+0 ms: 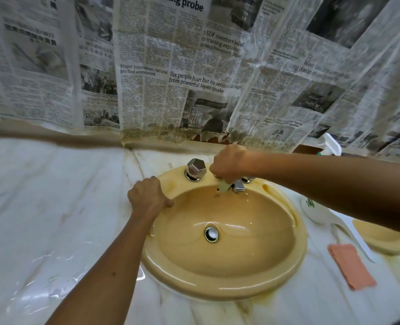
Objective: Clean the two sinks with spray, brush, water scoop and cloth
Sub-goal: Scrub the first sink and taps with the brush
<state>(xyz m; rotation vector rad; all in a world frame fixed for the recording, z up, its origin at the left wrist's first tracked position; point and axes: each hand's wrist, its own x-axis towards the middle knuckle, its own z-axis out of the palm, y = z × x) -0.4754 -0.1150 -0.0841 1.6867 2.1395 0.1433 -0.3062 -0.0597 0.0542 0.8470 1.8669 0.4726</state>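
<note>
Sink [227, 266] gets a scrub at the tap as cleaning goes on.

The yellow sink, set into the marble tabletop [42, 207], looks glossy and wet, though yellowish stains remain on the stone round its rim. The right hand [229, 164] grips a pale green brush [224, 186] against the tap [238, 186]; the left hand [147, 195] rests curled over the basin's edge. A second sink [379, 238] lies to the right, partly out of view, its state unclear. The white scoop [320, 212], pink cloth [351, 266] and spray bottle [332, 143] wait nearby, so rinsing and wiping probably remain.
</note>
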